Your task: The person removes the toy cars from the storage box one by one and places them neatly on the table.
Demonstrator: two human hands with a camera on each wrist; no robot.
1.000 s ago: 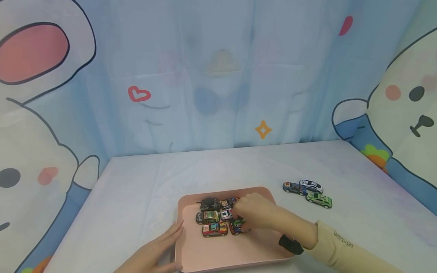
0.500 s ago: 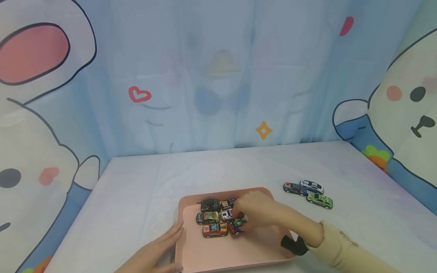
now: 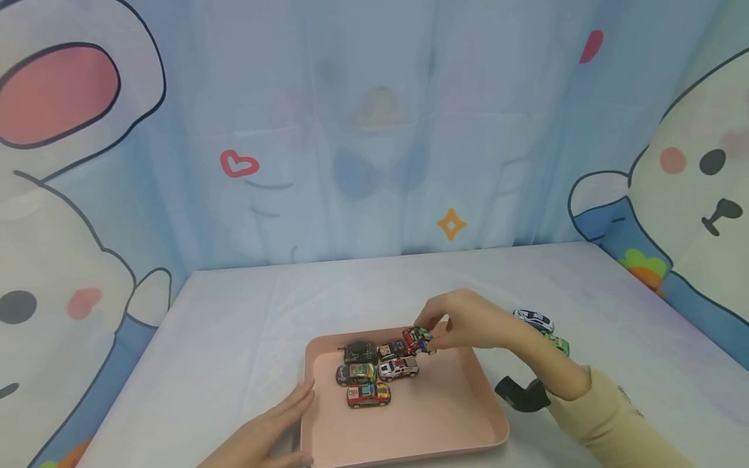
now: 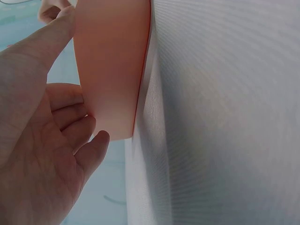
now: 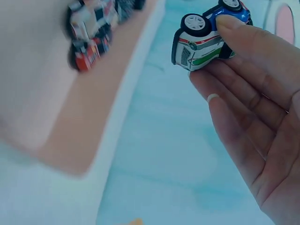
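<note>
In the head view my right hand [image 3: 468, 318] is over the far right part of the pink tray [image 3: 445, 416], pinching a toy car [image 3: 414, 338] with red and green on it. The right wrist view shows this toy car [image 5: 201, 49] between thumb and fingers, its white and green front and wheels showing. My left hand [image 3: 275, 422] rests at the tray's left edge; in the left wrist view its thumb and relaxed fingers touch the tray wall [image 4: 112, 65]. Several toy cars stand in the tray, among them a red and yellow one [image 3: 368, 394] and a silver one [image 3: 398, 368].
Right of the tray on the white table [image 3: 246, 318], a white toy car [image 3: 533, 319] and a green toy car [image 3: 556, 342] show past my right forearm. A black piece [image 3: 523, 394] sits at my right wrist. A printed blue curtain [image 3: 374, 162] hangs behind.
My right hand has lifted a toy car from the tray's near right group and carried it toward the far right rim. The silver car now shows fully. The left hand stays put.
</note>
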